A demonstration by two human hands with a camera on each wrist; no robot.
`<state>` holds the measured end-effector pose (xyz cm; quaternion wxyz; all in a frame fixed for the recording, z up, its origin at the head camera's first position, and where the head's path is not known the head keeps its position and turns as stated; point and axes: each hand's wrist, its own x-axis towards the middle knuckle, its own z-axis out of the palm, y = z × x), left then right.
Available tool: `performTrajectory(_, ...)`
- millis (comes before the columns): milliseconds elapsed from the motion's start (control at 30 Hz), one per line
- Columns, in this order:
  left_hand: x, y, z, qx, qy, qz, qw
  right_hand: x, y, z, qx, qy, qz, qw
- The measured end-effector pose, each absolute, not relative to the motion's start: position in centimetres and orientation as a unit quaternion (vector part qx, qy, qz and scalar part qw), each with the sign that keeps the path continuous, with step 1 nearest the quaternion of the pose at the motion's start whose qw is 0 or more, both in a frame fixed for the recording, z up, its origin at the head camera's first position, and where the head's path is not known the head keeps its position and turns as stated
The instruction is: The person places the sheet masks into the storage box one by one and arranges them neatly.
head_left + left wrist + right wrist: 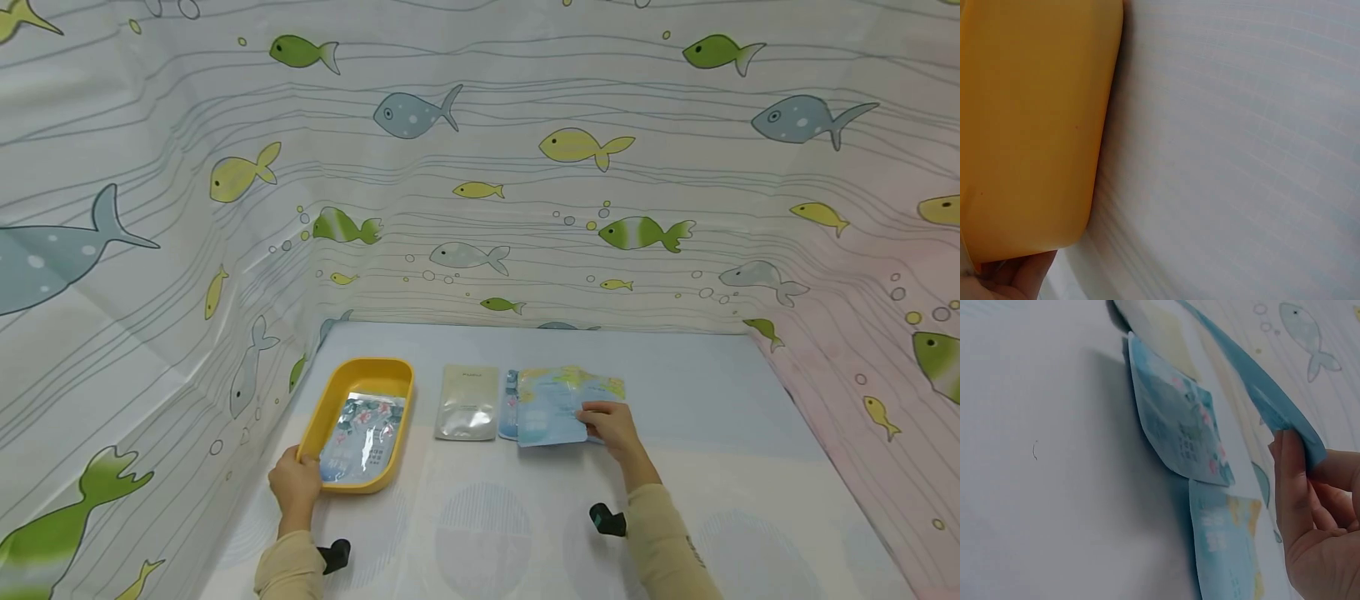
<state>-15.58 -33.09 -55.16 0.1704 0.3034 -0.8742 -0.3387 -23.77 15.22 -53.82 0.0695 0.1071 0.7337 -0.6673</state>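
My left hand [295, 481] grips the near left corner of a yellow tray [372, 373]. Inside the tray lies a floral blue sheet mask packet [363, 439]. In my right hand [613, 429], thumb and fingers pinch the edge of a light blue and yellow sheet mask packet [550, 408]. The right wrist view shows this packet raised above a floral packet [1175, 409] and another blue and yellow packet [1225, 544], which lie on the table. A beige-silver packet [467, 403] lies between the tray and these packets.
The white table [480, 533] has pale round patterns. Fish-printed sheeting [495, 242] rises behind it and along both sides. A small black camera mount [607, 520] sticks out from my right wrist, and another [335, 556] from my left.
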Motion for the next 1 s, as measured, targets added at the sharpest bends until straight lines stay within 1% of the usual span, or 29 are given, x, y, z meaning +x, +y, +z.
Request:
performTrajectory(367,-15.6,-33.1,-55.1,0.307,-0.874,-0.336,0.171,-23.6,13.0,-54.0,0.094,0.736,-0.666,0.081)
performTrajectory(733,-15.7,-33.0,-55.1,0.317,-0.870,-0.349,0.145,-23.6,11.0,-54.2,0.095,0.732,-0.670,0.080)
performTrajectory(1000,-15.7,-33.2,-55.3,0.300,-0.875,-0.340,0.169,-23.6,9.6,-53.8,0.098,0.726,-0.677,0.077)
